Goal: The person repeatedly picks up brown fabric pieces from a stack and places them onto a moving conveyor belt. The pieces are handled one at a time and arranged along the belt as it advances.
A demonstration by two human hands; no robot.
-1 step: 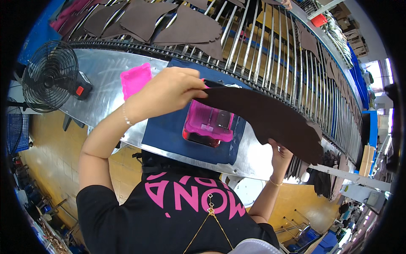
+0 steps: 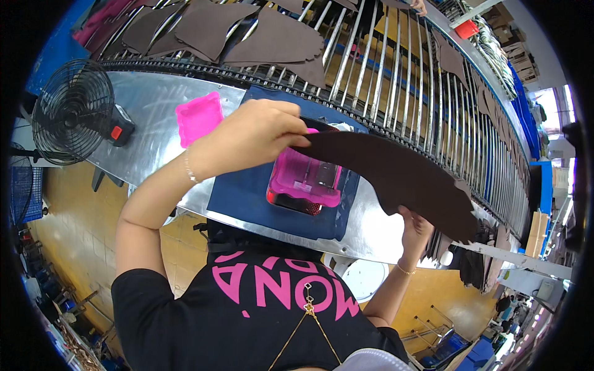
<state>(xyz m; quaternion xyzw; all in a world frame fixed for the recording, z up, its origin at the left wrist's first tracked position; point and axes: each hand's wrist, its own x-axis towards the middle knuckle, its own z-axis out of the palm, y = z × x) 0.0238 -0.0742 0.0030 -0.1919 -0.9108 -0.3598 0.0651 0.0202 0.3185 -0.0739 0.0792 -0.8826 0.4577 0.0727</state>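
A large dark brown flat piece, like cut leather, (image 2: 396,170) is stretched between my two hands above the table. My left hand (image 2: 260,133) pinches its narrow left end between thumb and fingers. At its lower right edge, my right hand (image 2: 416,232) grips with the thumb on the near side; the other fingers are partly hidden behind the piece. Below my left hand a pink scalloped tray (image 2: 334,199) rests on a black and red base (image 2: 291,203), holding a small dark item. Both sit on a dark blue mat (image 2: 238,207), and the brown piece overhangs the tray's far right side.
A smaller pink tray (image 2: 199,120) lies on the metal table (image 2: 145,123), left of the mat. A black fan (image 2: 73,111) stands at the left end. Beyond the table runs a roller rack (image 2: 383,74) bearing several brown pieces (image 2: 272,40). Another person's hand (image 2: 419,7) shows at the far edge.
Both hands and the brown piece have shifted slightly to the right. The grip of each hand looks unchanged.
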